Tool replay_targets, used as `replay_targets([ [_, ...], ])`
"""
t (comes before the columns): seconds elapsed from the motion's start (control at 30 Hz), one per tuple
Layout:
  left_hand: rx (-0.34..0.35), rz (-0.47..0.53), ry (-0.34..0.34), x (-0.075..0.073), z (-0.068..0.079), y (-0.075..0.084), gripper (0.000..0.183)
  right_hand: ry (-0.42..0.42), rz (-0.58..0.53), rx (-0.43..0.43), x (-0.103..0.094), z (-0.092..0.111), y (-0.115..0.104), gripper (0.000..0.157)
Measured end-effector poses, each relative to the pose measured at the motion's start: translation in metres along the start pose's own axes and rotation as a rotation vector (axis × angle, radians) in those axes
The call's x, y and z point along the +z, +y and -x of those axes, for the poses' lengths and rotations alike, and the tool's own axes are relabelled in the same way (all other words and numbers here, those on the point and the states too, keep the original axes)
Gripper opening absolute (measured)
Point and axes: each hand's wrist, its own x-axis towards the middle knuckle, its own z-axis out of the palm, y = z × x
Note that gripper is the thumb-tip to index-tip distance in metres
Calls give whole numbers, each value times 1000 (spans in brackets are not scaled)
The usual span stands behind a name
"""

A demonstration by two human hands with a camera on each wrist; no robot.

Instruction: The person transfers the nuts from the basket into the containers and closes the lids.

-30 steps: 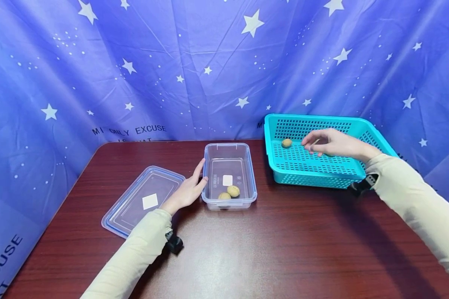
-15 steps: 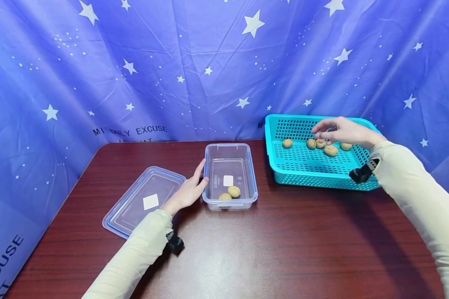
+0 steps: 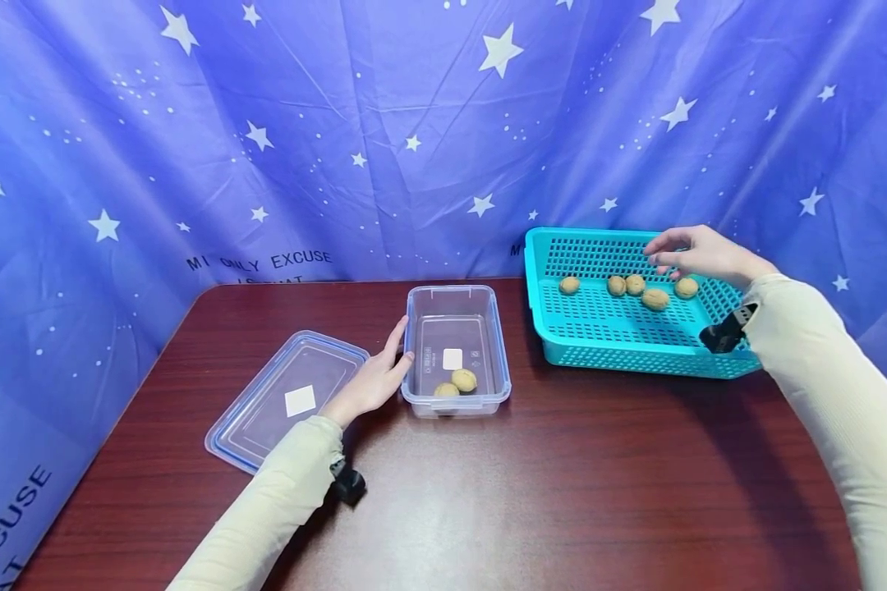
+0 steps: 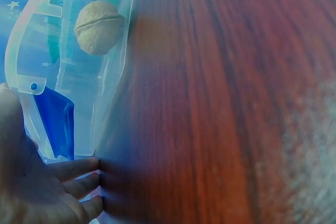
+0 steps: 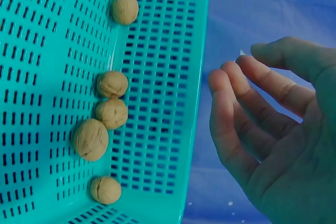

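Observation:
My left hand (image 3: 372, 379) rests its extended fingers against the left side of a clear plastic storage box (image 3: 494, 345) with a blue-edged rim. Two walnuts (image 3: 463, 380) lie at the near end inside it; the left wrist view shows one walnut (image 4: 100, 27) through the wall. Over the right part of a turquoise basket (image 3: 562, 332) hovers my right hand (image 3: 702, 253), its fingers loosely bent and nothing held. Several walnuts (image 3: 655, 300) lie on the basket floor below. Seen from the right wrist, the hand (image 5: 278, 114) is apart from the walnuts (image 5: 91, 140).
A clear lid (image 3: 266, 410) with a blue seal and a white label lies left of the box, partly under my left forearm. All stand on a dark red wooden table (image 3: 562, 492). Behind it hangs a blue star-patterned curtain (image 3: 384, 123).
My right hand has moved right and slightly up over the basket, uncovering several walnuts it hid before. My left hand stays at the box, and the walnuts in the box lie as before.

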Motion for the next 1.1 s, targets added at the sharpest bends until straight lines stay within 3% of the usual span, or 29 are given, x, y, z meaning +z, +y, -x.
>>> replay_targets([
  [0.6,2,6,1,0,-1,-1,65,90,-34,67,1,-14,32,47],
  [0.8,-4,2,-12,1,-1,0,64,22,-29,104,9,-20,47,47],
  [1.1,-12,-8,-9,-1,0,-1,64,-218,-85,150,20,-28,70,56],
])
